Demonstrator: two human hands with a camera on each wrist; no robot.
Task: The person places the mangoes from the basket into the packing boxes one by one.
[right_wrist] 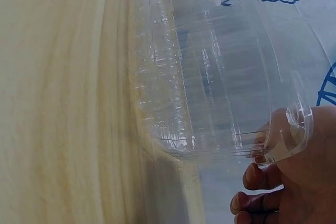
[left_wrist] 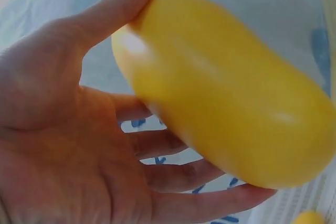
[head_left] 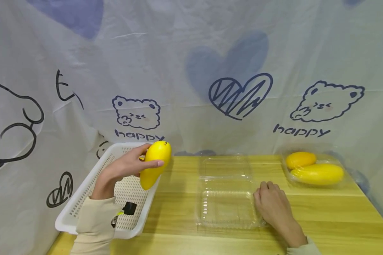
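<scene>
A smooth yellow mango is gripped in my left hand, held up over the right side of the white basket. The left wrist view has the thumb at one end of the mango and the other fingers spread along its underside. My right hand is at the right edge of an opened clear plastic box, its lid folded back. In the right wrist view, thumb and curled fingers pinch the box's rim near a corner; the thumb shows through the plastic.
At the back right, another clear box contains an orange-yellow fruit and a longer yellow one. A small black block shows beside the left sleeve, over the basket. Printed cloth hangs behind the wooden table.
</scene>
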